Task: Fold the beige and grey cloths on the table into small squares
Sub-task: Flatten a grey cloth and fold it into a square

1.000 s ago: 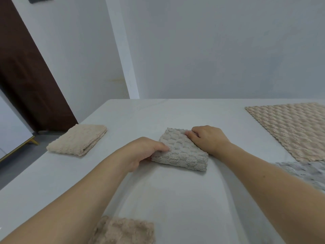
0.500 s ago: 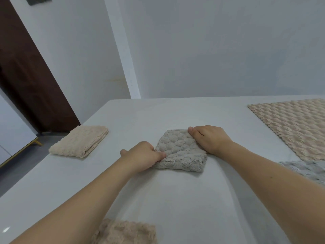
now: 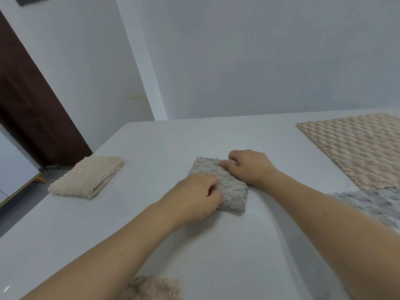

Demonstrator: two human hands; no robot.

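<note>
A grey bubble-textured cloth (image 3: pixel 227 182), folded to a small square, lies in the middle of the white table (image 3: pixel 216 256). My left hand (image 3: pixel 194 195) covers its near left part with fingers curled onto the fabric. At its far right corner my right hand (image 3: pixel 249 166) pinches the cloth between thumb and fingers. A folded beige cloth (image 3: pixel 86 178) rests to the left. One beige cloth (image 3: pixel 357 148) lies spread flat at the far right, with a grey cloth (image 3: pixel 374 204) spread just in front of it.
Another beige cloth (image 3: pixel 151 289) shows at the bottom edge beneath my left forearm. The table's left edge drops to the floor beside a dark brown door (image 3: pixel 32 115). A pale wall (image 3: pixel 238 61) stands behind the table.
My left hand has slid from the cloth's left edge up onto its top. The right hand has shifted slightly along the far right corner. The cloth has turned a little.
</note>
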